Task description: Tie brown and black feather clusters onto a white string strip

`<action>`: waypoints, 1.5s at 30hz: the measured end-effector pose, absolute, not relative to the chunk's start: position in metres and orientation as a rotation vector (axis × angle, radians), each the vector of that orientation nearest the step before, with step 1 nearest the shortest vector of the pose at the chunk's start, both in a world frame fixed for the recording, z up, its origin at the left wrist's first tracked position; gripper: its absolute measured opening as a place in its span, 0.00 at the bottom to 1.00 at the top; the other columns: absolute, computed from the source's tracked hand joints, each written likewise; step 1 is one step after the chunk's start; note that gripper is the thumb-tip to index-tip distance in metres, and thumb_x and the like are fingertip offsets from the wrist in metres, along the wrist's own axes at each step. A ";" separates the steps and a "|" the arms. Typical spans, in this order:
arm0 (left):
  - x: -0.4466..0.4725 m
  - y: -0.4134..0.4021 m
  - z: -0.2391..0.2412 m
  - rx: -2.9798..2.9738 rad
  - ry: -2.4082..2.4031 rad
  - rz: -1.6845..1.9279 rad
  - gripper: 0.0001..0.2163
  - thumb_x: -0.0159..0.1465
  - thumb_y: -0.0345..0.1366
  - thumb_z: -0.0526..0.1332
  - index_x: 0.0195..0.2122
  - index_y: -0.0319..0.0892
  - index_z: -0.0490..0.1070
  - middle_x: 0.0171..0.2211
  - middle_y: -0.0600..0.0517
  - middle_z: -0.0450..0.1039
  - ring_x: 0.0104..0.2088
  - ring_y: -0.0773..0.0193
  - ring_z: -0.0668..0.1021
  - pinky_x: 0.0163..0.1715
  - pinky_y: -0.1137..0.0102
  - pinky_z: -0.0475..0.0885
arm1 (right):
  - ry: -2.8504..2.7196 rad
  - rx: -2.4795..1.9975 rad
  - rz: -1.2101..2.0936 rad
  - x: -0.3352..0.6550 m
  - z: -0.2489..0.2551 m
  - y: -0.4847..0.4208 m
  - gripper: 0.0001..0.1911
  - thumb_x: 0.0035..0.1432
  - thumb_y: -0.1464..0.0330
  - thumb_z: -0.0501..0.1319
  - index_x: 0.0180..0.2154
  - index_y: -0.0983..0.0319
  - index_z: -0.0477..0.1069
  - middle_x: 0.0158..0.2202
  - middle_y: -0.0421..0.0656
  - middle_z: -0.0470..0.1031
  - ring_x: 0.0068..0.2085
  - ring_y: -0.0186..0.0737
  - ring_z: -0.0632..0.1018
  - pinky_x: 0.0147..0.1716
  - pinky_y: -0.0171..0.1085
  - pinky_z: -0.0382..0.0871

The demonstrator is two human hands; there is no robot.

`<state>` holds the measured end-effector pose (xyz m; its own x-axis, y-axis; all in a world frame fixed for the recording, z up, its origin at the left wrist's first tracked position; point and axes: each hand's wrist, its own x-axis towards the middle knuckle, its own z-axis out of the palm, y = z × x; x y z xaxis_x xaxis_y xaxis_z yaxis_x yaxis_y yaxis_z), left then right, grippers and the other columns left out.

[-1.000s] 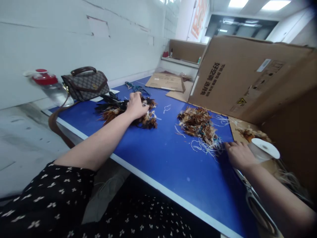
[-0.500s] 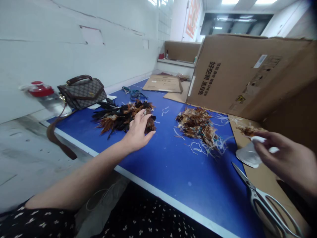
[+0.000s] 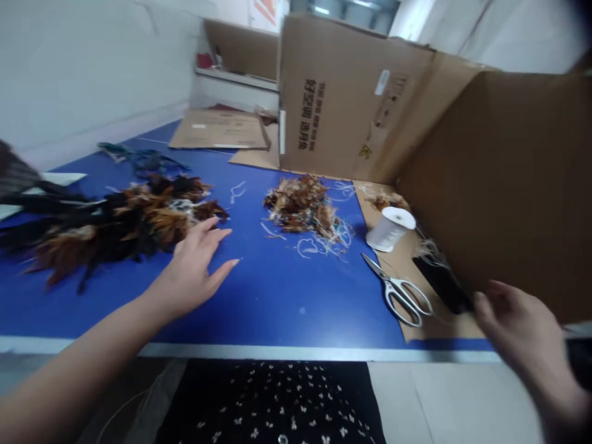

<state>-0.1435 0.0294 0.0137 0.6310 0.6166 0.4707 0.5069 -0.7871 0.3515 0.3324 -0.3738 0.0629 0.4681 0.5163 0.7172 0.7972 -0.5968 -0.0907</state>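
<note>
My left hand (image 3: 201, 265) is open, fingers spread, just above the blue table at the right end of a bundle of black and brown feathers (image 3: 152, 213). My right hand (image 3: 522, 333) is at the right, blurred, with fingers loosely bent and apart; nothing shows in it. Nearest to it lies a black object (image 3: 441, 283) on a cardboard sheet. A white thread spool (image 3: 391, 229) stands upright on that sheet. Silver scissors (image 3: 398, 293) lie below the spool, partly on the table. A heap of brown feathers (image 3: 303, 203) with white strings sits mid-table.
A tall cardboard box wall (image 3: 342, 105) stands along the back and right. Flattened cardboard (image 3: 219, 129) lies at the back, with blue-green strands (image 3: 143, 159) to its left. A patterned bag (image 3: 13, 169) is cut off at the left edge.
The view has turned right. My right hand has left the thread spool and come back toward the table's near right edge. My left hand stays open beside the feather bundle.
</note>
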 end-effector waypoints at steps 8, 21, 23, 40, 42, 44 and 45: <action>-0.124 0.026 0.024 2.673 0.756 0.829 0.26 0.73 0.47 0.62 0.71 0.48 0.67 0.77 0.35 0.60 0.77 0.33 0.68 0.73 0.33 0.69 | -1.703 -1.978 -0.789 0.214 0.026 -0.294 0.24 0.68 0.73 0.67 0.63 0.56 0.73 0.67 0.56 0.77 0.64 0.57 0.80 0.68 0.68 0.72; -0.092 0.063 0.049 2.688 0.663 0.945 0.24 0.74 0.47 0.62 0.70 0.61 0.67 0.76 0.50 0.64 0.75 0.41 0.71 0.77 0.39 0.68 | -2.371 -1.381 -0.463 0.136 -0.006 -0.132 0.14 0.80 0.69 0.56 0.49 0.63 0.81 0.62 0.51 0.82 0.61 0.45 0.78 0.78 0.55 0.63; -0.082 0.078 0.057 2.686 0.649 1.000 0.23 0.75 0.47 0.62 0.70 0.64 0.66 0.77 0.56 0.63 0.76 0.46 0.70 0.78 0.40 0.68 | -2.396 -1.349 -0.436 0.134 -0.015 -0.129 0.13 0.80 0.69 0.57 0.48 0.62 0.81 0.61 0.49 0.82 0.59 0.43 0.79 0.79 0.52 0.62; 0.048 0.183 0.057 2.539 1.157 0.374 0.27 0.73 0.40 0.65 0.72 0.41 0.69 0.69 0.35 0.72 0.69 0.46 0.78 0.73 0.56 0.70 | -2.202 -1.157 -0.103 0.174 -0.048 -0.118 0.23 0.73 0.73 0.62 0.65 0.58 0.78 0.59 0.51 0.85 0.58 0.51 0.86 0.55 0.53 0.89; 0.062 0.197 0.050 2.490 1.169 0.307 0.34 0.72 0.44 0.66 0.76 0.37 0.64 0.71 0.31 0.69 0.70 0.43 0.77 0.72 0.56 0.71 | -2.228 -1.146 -0.117 0.175 -0.051 -0.116 0.24 0.73 0.72 0.62 0.67 0.58 0.77 0.59 0.51 0.85 0.57 0.51 0.87 0.53 0.51 0.90; 0.077 0.208 0.044 2.434 1.176 0.248 0.40 0.69 0.47 0.69 0.78 0.35 0.60 0.72 0.28 0.68 0.71 0.41 0.77 0.71 0.56 0.71 | -2.233 -1.136 -0.135 0.176 -0.051 -0.114 0.23 0.74 0.72 0.62 0.67 0.58 0.77 0.58 0.51 0.86 0.56 0.50 0.88 0.53 0.49 0.90; 0.084 0.212 0.040 2.409 1.174 0.232 0.43 0.68 0.46 0.71 0.79 0.36 0.58 0.72 0.28 0.68 0.71 0.41 0.76 0.71 0.56 0.72 | -2.230 -1.130 -0.142 0.176 -0.051 -0.113 0.23 0.74 0.72 0.61 0.66 0.58 0.78 0.57 0.51 0.86 0.55 0.49 0.88 0.52 0.48 0.90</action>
<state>0.0843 0.2116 0.0404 0.6241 0.7801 -0.0441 0.7048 -0.5376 0.4628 0.1757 -0.1132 -0.0511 -0.4360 0.6912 0.5763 0.7586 0.6268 -0.1778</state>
